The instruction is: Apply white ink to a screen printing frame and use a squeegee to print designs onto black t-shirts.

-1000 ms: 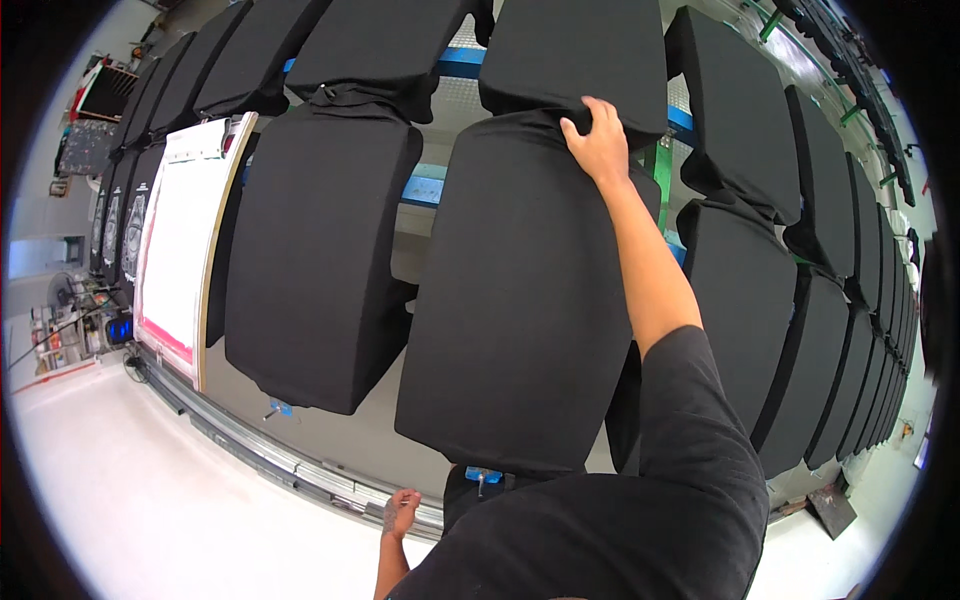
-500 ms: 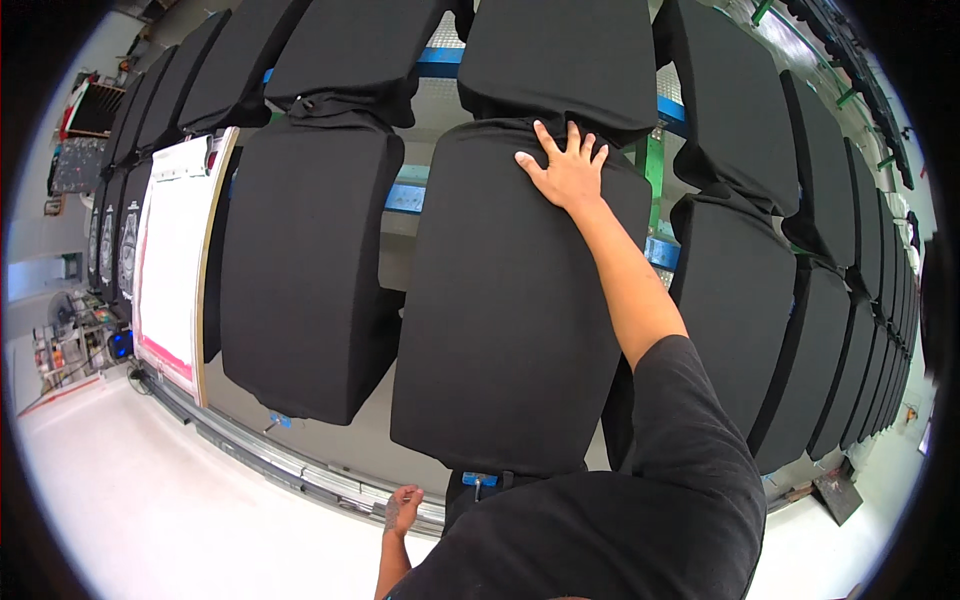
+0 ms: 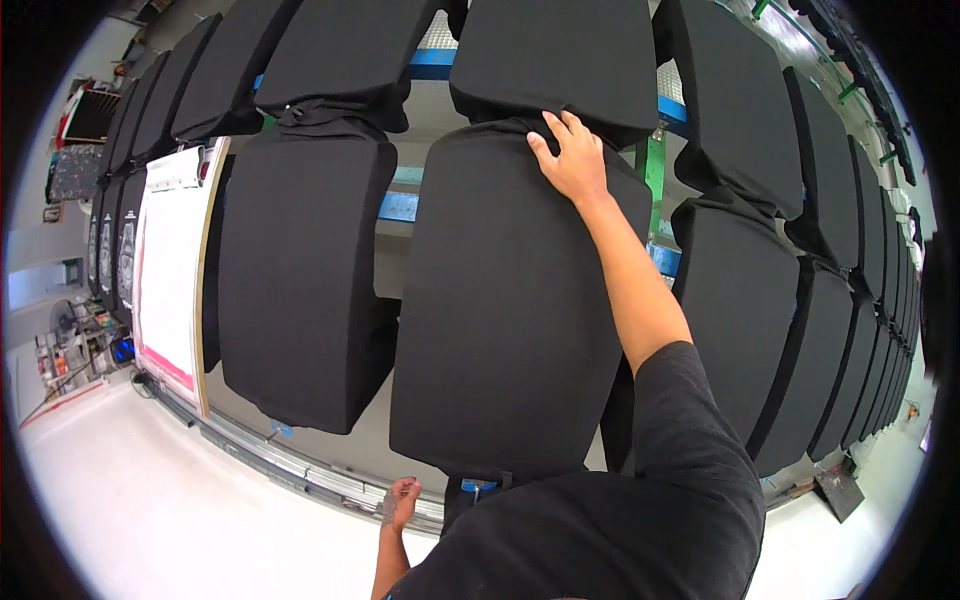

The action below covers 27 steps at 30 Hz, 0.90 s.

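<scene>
A black T-shirt [image 3: 505, 300] is stretched smooth over a long board right in front of me, its far end bunched into folds. My right hand [image 3: 573, 160] rests on those folds at the far end, thumb apart and fingers slightly bent, holding nothing that I can see. Down by the board's near left corner hangs my left hand [image 3: 402, 503], its fingers curled closed, with nothing visible in them. Below the board's near edge a blue clamp [image 3: 478, 486] shows.
To the left stands another shirt-covered board [image 3: 300, 270], then an upright white framed screen [image 3: 178, 265] with pink along its bottom. More black-covered boards [image 3: 735, 310] run in rows right and beyond. A metal rail [image 3: 300, 485] passes low on the left.
My right hand has gone from fingers spread flat to bent and closer together, shifting slightly to the right at the shirt's far end. My left hand has risen slightly.
</scene>
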### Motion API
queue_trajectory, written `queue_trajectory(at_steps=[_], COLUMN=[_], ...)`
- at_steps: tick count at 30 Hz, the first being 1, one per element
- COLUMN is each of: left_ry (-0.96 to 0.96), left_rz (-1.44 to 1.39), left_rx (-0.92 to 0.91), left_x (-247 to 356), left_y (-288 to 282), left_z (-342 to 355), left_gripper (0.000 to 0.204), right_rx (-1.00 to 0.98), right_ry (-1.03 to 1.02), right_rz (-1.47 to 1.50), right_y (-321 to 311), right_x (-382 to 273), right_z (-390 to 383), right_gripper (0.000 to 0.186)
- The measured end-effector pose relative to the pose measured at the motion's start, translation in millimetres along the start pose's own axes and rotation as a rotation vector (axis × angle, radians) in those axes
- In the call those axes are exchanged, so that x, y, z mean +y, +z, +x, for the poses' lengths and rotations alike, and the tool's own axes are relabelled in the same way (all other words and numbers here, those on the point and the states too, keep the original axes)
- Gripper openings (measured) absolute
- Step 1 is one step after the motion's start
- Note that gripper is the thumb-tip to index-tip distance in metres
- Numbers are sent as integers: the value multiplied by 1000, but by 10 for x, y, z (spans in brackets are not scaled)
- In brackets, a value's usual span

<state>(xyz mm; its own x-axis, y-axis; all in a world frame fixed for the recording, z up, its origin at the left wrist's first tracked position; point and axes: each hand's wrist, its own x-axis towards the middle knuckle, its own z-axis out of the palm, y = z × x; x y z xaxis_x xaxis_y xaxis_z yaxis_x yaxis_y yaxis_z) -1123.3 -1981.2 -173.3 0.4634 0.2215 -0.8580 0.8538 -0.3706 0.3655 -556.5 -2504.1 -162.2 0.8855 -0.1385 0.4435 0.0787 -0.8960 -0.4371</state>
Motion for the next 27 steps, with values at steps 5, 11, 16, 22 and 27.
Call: queue_trajectory(at_steps=[5,11,16,22,27], left_ry=[-5,49,-13,-9,-69], left_rz=[87,93,16,91,77], left_rx=[-15,42,18,-17,14], left_x=[-85,215,159,275,162], left_y=[-12,-10,-7,39,13], left_z=[29,-16,-50,-158,-111], left_gripper=[41,37,42,44,41], right_rx=[169,-45,-381,-589,-408], right_ry=[-124,136,139,268,229], right_rz=[165,147,122,256,229], right_y=[-34,40,35,-187,-412], right_x=[127,509,595,669,366], right_z=[455,803,738,520,640], right_gripper=[32,22,17,16,27])
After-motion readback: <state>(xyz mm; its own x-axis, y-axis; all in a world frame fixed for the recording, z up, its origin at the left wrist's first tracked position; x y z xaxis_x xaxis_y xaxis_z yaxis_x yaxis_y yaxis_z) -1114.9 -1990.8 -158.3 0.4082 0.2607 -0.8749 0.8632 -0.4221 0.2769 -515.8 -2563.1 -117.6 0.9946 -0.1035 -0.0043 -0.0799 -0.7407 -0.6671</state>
